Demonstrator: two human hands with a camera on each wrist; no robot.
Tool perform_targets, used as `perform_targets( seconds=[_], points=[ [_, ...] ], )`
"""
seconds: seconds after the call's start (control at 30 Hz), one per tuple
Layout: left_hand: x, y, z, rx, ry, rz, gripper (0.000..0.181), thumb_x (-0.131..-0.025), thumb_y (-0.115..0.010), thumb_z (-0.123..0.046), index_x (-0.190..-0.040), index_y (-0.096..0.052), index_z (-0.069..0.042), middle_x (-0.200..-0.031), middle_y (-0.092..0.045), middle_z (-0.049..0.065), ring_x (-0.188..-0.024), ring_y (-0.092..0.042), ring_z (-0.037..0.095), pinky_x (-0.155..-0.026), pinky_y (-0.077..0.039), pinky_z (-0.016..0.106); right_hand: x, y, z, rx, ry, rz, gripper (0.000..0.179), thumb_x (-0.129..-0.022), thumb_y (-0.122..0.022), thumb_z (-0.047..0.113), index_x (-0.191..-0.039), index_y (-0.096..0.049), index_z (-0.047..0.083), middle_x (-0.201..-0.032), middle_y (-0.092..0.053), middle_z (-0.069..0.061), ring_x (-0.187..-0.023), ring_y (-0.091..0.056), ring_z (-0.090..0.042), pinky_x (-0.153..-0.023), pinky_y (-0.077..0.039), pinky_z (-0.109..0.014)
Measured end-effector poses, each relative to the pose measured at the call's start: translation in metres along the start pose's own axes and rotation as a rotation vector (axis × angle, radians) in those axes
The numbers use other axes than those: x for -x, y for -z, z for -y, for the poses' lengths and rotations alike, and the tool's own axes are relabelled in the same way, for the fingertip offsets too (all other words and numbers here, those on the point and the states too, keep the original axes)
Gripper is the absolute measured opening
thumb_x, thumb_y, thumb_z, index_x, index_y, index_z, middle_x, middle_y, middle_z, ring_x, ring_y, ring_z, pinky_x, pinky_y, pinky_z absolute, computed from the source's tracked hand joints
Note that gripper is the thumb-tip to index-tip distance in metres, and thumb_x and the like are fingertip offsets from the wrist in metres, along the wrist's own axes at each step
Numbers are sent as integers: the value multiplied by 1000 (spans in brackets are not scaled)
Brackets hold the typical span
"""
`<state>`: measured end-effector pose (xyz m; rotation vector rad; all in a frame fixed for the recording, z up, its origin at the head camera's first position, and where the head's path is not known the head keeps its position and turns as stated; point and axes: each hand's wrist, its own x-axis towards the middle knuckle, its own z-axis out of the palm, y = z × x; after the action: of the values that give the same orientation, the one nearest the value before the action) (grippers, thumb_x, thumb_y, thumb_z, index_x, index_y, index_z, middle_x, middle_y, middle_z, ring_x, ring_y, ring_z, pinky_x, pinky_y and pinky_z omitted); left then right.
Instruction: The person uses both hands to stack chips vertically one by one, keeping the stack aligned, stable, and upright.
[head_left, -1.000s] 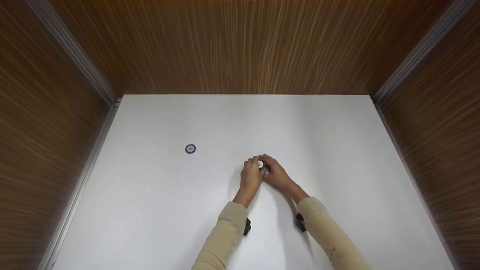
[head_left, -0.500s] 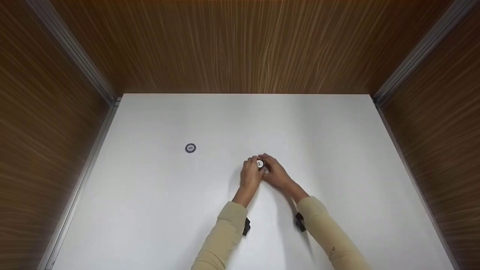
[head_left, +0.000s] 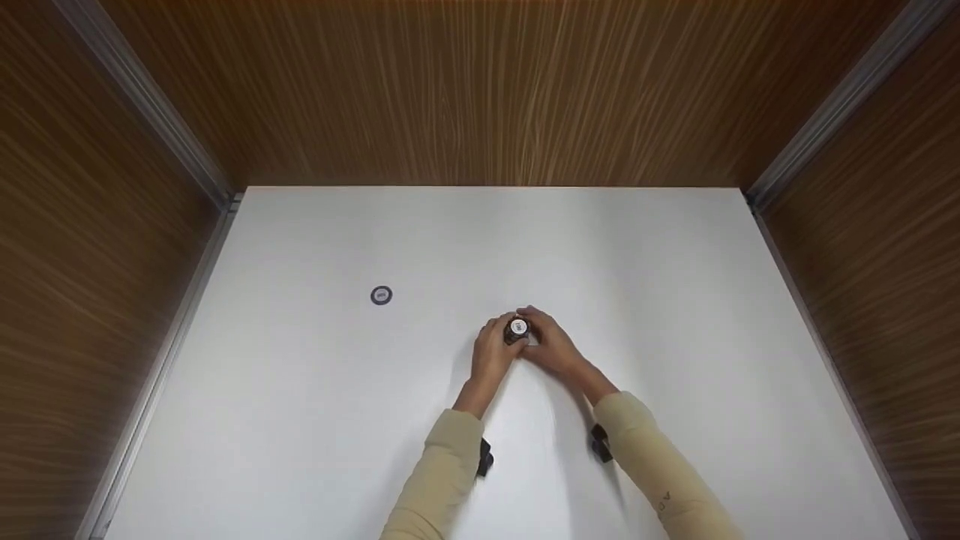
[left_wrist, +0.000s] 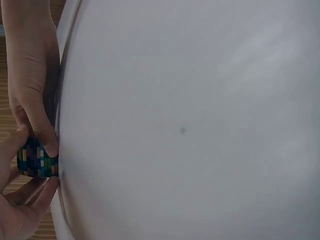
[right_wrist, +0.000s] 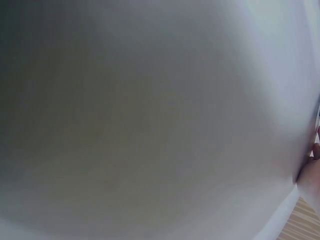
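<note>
A short stack of poker chips (head_left: pixel 518 327) stands on the white table between my two hands, its pale-centred, dark-rimmed top chip facing up. From the left, my left hand (head_left: pixel 491 351) grips it with curled fingers and thumb. My right hand (head_left: pixel 553 346) holds the other side, its fingers bent around the far edge. In the left wrist view the stack (left_wrist: pixel 37 159) shows multicoloured striped edges, with the left hand (left_wrist: pixel 17 215) below and the right hand (left_wrist: pixel 32 75) above. Only part of the right hand (right_wrist: pixel 311 182) shows in the right wrist view, at the edge.
A single poker chip (head_left: pixel 381 295) lies flat on the white table (head_left: pixel 300 412), left of and beyond the hands. Brown wood-grain panels (head_left: pixel 480 97) rise at the back and both sides, with metal rails at the corners. Dark wrist cameras (head_left: pixel 601 442) hang beneath both sleeves.
My left hand has shifted slightly left, its fingers less over the top, so more of the chip stack shows. The right hand has barely moved; the single chip stays put.
</note>
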<state>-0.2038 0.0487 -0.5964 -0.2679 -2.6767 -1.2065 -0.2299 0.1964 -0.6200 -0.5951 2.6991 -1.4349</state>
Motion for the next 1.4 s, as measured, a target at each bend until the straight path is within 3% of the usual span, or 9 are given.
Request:
perform_targets(
  seconds=[0.23,0.37,0.67,0.77,0.83,0.97,1.13,1.27,1.4],
  points=[
    [1,-1,1,39,24,11,48,-74,-76,-15,-117,-57,-2,-109,-59,13,-105,-55,28,-93,-43,32,1,0,-2,-31,62,-14,54,-76,-73,13,-122,-52,-6,-130,-46,-22,-128,-31,-38,-107,-22,-46],
    [1,3,3,79,12,50,54,-74,-76,-15,-121,-55,0,-113,-58,15,-108,-54,29,-94,-43,33,3,1,-2,-48,38,3,53,-76,-74,15,-121,-53,-3,-133,-44,-19,-130,-28,-36,-108,-19,-45],
    [2,11,16,383,119,131,48,-76,-72,-3,-119,-53,6,-113,-56,20,-104,-56,31,-84,-49,22,1,1,0,-85,-84,38,61,-75,-76,9,-128,-48,-2,-138,-37,-21,-132,-25,-32,-108,-22,-37],
    [1,16,22,407,146,121,43,-77,-71,1,-117,-55,6,-111,-57,21,-103,-57,32,-84,-49,25,1,0,1,-110,-80,34,60,-75,-75,7,-128,-49,-3,-138,-37,-21,-133,-24,-32,-107,-24,-32],
    [-1,23,28,348,155,94,41,-77,-70,2,-115,-57,5,-109,-57,20,-100,-58,32,-84,-50,30,2,1,8,-120,-82,38,60,-75,-75,4,-128,-48,-5,-138,-36,-23,-132,-24,-33,-107,-25,-32],
    [-8,45,43,127,201,23,37,-80,-68,-2,-115,-58,1,-115,-56,17,-108,-53,30,-92,-44,34,3,0,9,-145,-112,51,62,-74,-74,2,-129,-46,-4,-140,-33,-22,-133,-23,-31,-106,-26,-29],
    [-21,81,69,-111,272,-23,42,-88,-59,-8,-127,-49,2,-133,-42,19,-126,-35,31,-106,-28,36,1,-2,3,-164,-118,51,63,-74,-74,2,-130,-46,-3,-141,-31,-22,-134,-22,-29,-106,-26,-27],
    [-28,105,94,-318,252,-15,50,-91,-56,-13,-134,-39,6,-141,-31,23,-131,-24,37,-107,-22,45,1,-1,3,-131,-144,57,62,-75,-74,4,-130,-46,-1,-142,-31,-18,-134,-22,-28,-107,-24,-28],
    [-27,118,113,-447,275,41,49,-94,-52,-17,-136,-37,4,-143,-29,22,-131,-21,42,-105,-22,53,2,-1,5,-61,-172,68,63,-75,-74,8,-131,-46,2,-143,-31,-14,-134,-22,-27,-108,-21,-30]
  ],
)
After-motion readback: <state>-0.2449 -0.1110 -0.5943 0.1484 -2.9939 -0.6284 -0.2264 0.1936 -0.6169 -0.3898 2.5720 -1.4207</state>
